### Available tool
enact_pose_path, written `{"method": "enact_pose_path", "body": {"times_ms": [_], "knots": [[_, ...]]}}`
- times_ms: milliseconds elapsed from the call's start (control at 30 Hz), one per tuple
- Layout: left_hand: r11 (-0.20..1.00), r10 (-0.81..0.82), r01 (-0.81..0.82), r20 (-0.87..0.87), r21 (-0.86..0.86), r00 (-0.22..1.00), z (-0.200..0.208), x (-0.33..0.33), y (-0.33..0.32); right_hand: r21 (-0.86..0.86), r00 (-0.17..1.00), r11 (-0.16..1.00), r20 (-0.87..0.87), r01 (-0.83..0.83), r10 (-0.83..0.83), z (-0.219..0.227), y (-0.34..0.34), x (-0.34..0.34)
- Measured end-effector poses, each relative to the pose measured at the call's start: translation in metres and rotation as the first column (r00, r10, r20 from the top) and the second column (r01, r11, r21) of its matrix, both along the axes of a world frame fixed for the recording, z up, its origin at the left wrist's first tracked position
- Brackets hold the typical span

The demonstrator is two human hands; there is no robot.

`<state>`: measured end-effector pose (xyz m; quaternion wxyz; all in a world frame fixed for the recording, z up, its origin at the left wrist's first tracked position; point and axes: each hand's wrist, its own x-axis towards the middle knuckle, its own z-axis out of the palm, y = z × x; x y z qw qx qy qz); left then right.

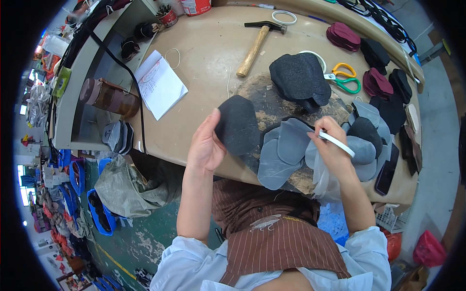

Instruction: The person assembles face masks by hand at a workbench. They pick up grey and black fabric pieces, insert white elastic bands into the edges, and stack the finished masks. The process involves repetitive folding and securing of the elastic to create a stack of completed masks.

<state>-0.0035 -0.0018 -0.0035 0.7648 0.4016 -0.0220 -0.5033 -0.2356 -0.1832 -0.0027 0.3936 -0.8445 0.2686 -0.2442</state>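
My left hand [208, 145] grips the edge of a black rounded flat piece [238, 125], tilted up above the bench. Its thumb shows at the edge; other fingers are partly hidden. My right hand [334, 145] is closed with a narrow white ring [337, 144], like a thin tape roll, seen nearly edge-on. Its fingertips pinch close over grey rounded flat pieces [280, 160], which overlap on a worn stone-like slab [250, 87]. What the fingertips touch is too small to tell. Beyond them stands a stack of black pieces [298, 80].
A wooden-handled hammer [253, 51], scissors [347, 85] with orange and green handles, and another white ring [284, 18] lie farther back. Paper [160, 87] and a brown bottle [110, 98] are left. More grey pieces [361, 150], a phone [387, 170] and maroon stacks [343, 36] are right.
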Motion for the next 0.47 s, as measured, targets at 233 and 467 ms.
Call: {"method": "enact_pose_path", "body": {"times_ms": [233, 467], "knots": [[0.993, -0.075, 0.093, 0.231, -0.069, 0.970, 0.009, -0.037, -0.024, 0.332, 0.935, 0.878, 0.208, -0.345, 0.288, 0.078, 0.009, -0.019], [0.880, -0.413, 0.334, -0.199, -0.337, 0.889, 0.023, -0.076, -0.031, 0.096, 0.999, 0.994, 0.019, -0.052, 0.050, 0.066, 0.011, 0.007]]}}
